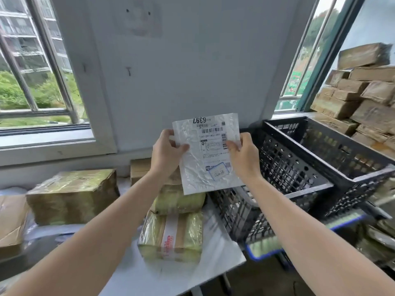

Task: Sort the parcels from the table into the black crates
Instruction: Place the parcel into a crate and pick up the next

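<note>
Held up in mid-air over the far side of the tabletop [215,244]: a flat white parcel [205,167], upright, label toward the camera. Label print upside down, with "6397" at the parcel's 12 o'clock and a blue stamp toward 6 o'clock.

At the parcel's 9 o'clock edge, the left hand [165,149]: thumb pressed on the front face, fingers curled over the edge, pinching the plastic. At the 3 o'clock edge, the right hand [244,155], gripping the same way, thumb on the label and fingers wrapped round the side. Both forearms bare, reaching in from 6 o'clock of the frame.

At 3 o'clock of the parcel, side by side: the nearer black crate [284,167] and, beyond it, the farther black crate [342,150], both with perforated walls. Parcel's lower right corner overlapping the nearer crate's rim in view; touching or not, cannot tell.

On the tabletop below the parcel, tape-wrapped boxes: a large box [72,195] at 8 o'clock, a small box [171,236] at 6 o'clock, a rounded bundle [181,200] between that box and the parcel.

At 2 o'clock of the frame, behind the crates, a stack of brown packages [363,92].
</note>
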Tool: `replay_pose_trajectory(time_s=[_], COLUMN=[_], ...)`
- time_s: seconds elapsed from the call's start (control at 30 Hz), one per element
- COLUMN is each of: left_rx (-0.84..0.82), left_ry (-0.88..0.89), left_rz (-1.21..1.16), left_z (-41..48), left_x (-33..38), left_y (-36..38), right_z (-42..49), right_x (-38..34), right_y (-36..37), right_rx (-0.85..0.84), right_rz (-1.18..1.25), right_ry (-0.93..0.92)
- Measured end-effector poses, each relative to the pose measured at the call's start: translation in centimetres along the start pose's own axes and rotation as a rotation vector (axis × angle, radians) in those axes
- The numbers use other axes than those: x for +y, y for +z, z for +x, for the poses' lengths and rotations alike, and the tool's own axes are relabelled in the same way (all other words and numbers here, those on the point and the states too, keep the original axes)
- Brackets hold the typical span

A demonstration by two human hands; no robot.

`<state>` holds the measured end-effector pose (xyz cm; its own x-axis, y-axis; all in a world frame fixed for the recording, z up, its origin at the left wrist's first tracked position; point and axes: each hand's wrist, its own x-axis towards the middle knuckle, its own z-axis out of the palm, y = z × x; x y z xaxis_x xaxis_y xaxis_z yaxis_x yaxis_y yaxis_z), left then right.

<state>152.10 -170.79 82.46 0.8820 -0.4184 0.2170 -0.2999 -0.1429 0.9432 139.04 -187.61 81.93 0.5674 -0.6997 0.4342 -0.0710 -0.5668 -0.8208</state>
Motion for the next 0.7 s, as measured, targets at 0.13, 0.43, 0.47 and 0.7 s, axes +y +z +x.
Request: replay_pose_trajectory(time_s=[0.13,0.43,0.47,0.7], left_rx=[-0.084,-0.141,-0.162,-0.535], left_ry=[0.023,0.057,0.037,-0.226], left_rz=[0.086,0.341,0.384,0.755], left_z=[-1.2,-2.2,-1.9,0.3], left_x=[2.8,6.8,6.8,3.8], left_y=[8.5,24.7,25.7,29.6], right_z=[2.9,9.9,10.9,13.7], right_x=[4.5,12.8,13.8,19.5], right_y=[-7.1,-18.2,-18.4,-15.1], right_rx=[-0.012,-0.231,-0.232,-0.523], right_rz=[-0.081,-0.348,-0.369,-0.657], right_ry=[0.039,0.094,0.108,0.277])
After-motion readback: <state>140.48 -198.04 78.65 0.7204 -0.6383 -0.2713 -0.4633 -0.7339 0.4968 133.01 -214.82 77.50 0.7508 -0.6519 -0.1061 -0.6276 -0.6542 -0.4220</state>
